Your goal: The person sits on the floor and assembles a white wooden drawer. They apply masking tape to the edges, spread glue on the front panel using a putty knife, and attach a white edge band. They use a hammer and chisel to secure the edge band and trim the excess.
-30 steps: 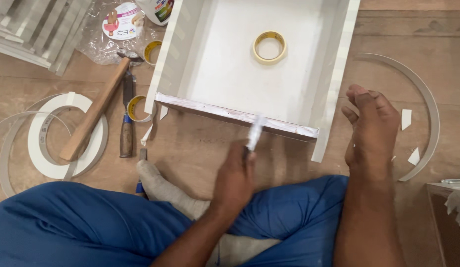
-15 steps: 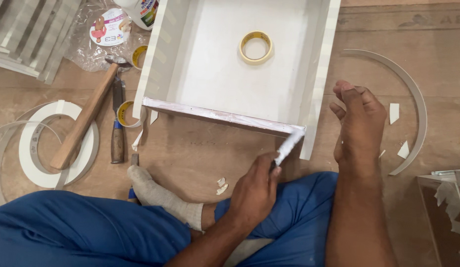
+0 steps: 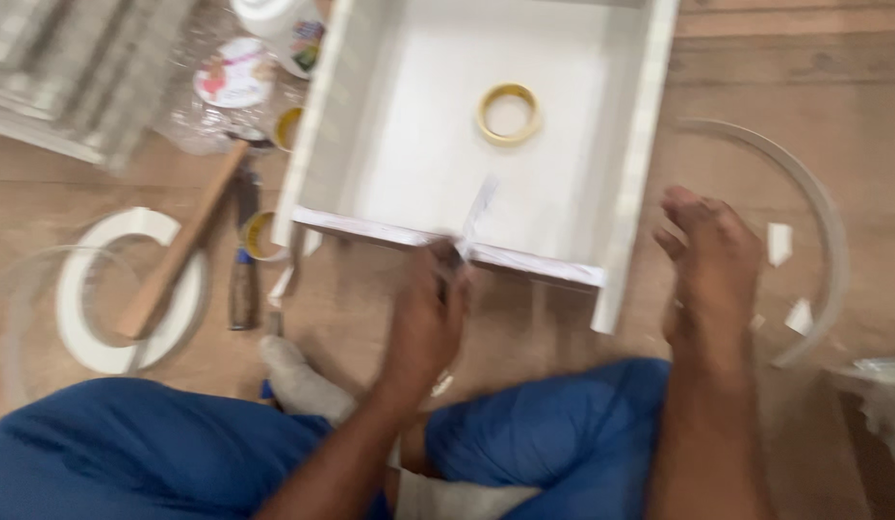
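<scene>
My left hand (image 3: 426,310) is closed around a thin white strip (image 3: 478,210) and rests against the near wall of a shallow white open box (image 3: 640,144) lying on the wooden floor. The strip slants up over that wall, blurred by motion. A yellow roll of tape (image 3: 508,114) lies inside the box. My right hand is out of view. My bare foot (image 3: 709,265) rests just right of the box's near right corner, and my blue trousers (image 3: 129,443) fill the bottom of the view.
Left of the box lie a wooden-handled hammer (image 3: 182,252), a small dark-handled tool (image 3: 243,279), a white ring-shaped piece (image 3: 91,332) and small yellow tape rolls (image 3: 259,236). A curved white strip (image 3: 813,207) and white scraps lie at the right. Grey slatted panels (image 3: 72,67) sit top left.
My left hand slid with the strip along the box's near wall, from its right corner back toward the middle. The view shifted and blurred.
</scene>
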